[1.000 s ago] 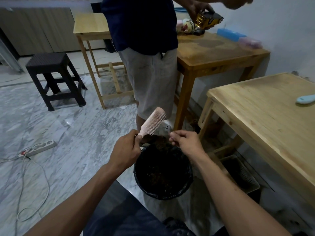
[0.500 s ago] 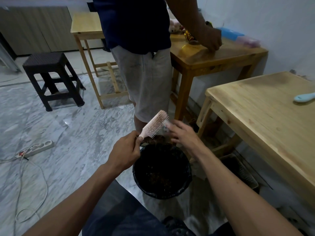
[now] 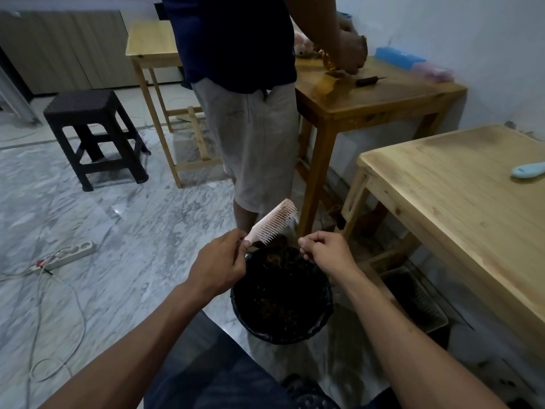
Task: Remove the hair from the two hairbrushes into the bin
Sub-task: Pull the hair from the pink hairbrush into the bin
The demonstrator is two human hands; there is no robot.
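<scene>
Pink hairbrush (image 3: 272, 224) in left hand (image 3: 216, 267), second blue hairbrush (image 3: 529, 170) apparently on table (image 3: 460, 202)

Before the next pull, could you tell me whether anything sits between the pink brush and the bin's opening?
Nothing visible does: the pink hairbrush in the left hand hangs just above the open bin, right hand beside it.

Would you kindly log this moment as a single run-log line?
left hand: holds pink brush by handle | right hand: pinched over bin | blue brush: on table

Pink hairbrush (image 3: 272, 222) tilted above black, hair-filled bin (image 3: 281, 302).
</scene>
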